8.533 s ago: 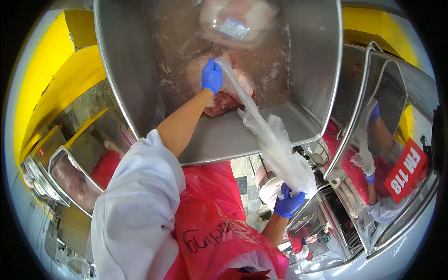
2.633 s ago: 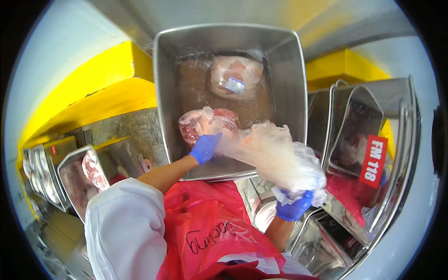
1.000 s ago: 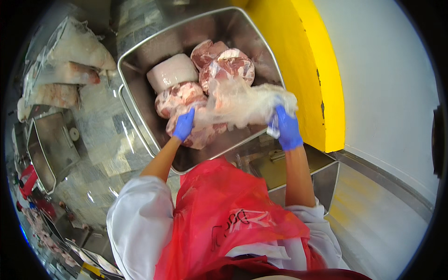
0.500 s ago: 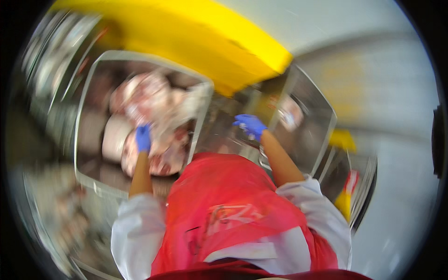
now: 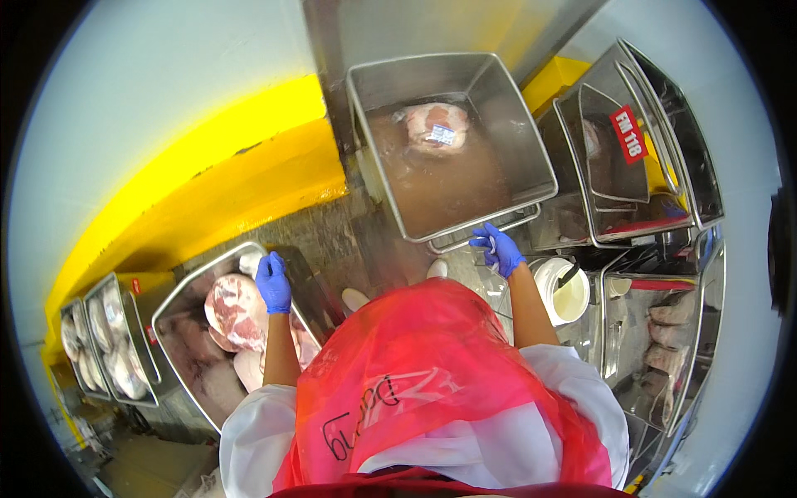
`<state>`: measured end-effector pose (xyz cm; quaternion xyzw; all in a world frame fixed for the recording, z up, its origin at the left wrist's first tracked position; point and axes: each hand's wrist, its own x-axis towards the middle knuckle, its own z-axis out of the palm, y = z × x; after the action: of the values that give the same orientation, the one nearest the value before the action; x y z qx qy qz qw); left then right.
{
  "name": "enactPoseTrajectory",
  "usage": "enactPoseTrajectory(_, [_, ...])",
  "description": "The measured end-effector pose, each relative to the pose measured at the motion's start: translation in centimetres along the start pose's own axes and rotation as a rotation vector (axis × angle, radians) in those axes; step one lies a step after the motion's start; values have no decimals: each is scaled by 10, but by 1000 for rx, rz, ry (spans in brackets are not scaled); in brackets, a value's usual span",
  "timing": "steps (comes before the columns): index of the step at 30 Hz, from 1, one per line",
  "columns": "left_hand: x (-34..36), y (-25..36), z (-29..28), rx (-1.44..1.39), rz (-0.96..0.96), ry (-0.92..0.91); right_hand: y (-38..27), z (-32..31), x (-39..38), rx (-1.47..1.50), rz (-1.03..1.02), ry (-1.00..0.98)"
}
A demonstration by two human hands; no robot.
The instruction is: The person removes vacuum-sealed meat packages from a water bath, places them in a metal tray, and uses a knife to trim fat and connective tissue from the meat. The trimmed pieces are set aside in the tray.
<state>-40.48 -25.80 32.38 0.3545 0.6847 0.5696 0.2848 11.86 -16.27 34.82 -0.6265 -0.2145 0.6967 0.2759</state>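
My left hand [image 5: 274, 284], in a blue glove, is closed with its fingertips together over the edge of a steel bin [image 5: 184, 292]. Crumpled whitish stuff [image 5: 250, 264] lies beside its fingers; whether they grip it is unclear. Large pieces of raw meat [image 5: 236, 311] fill that bin. My right hand [image 5: 498, 251], also blue-gloved, has its fingers curled in near the bar handle of a second steel tub [image 5: 378, 178]. A small whitish bit shows at those fingers. In this tub one piece of meat [image 5: 437, 126] with a pale label sits in brownish liquid.
A white bucket [image 5: 563, 290] with a black-handled tool stands right of my right hand. More steel tubs [image 5: 610, 149] line the right side, one holding meat pieces [image 5: 669, 336]. A yellow barrier [image 5: 249, 183] runs along the wall. Further meat bins [image 5: 116, 332] stand far left.
My view has swung right, so the meat bin now lies lower left and the liquid-filled tub ahead. My left hand has come off the meat to the bin's edge.
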Motion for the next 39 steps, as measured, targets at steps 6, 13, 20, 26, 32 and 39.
enactPoseTrajectory(6, [-10,27,108,234,85,-234,14,-111,12,60,-143,25])
enactPoseTrajectory(13, [-38,69,222,296,143,-467,24,-218,35,83,-296,100])
enactPoseTrajectory(20, [-31,81,270,322,121,-654,17,-233,14,296,-198,269])
enactPoseTrajectory(26, [-26,85,280,373,147,-811,47,-216,-61,362,-75,365])
enactPoseTrajectory(32, [-31,65,330,381,231,-1106,156,-215,-123,601,-238,601])
enactPoseTrajectory(39, [-134,87,397,269,223,-1531,287,-156,-215,813,-99,912])
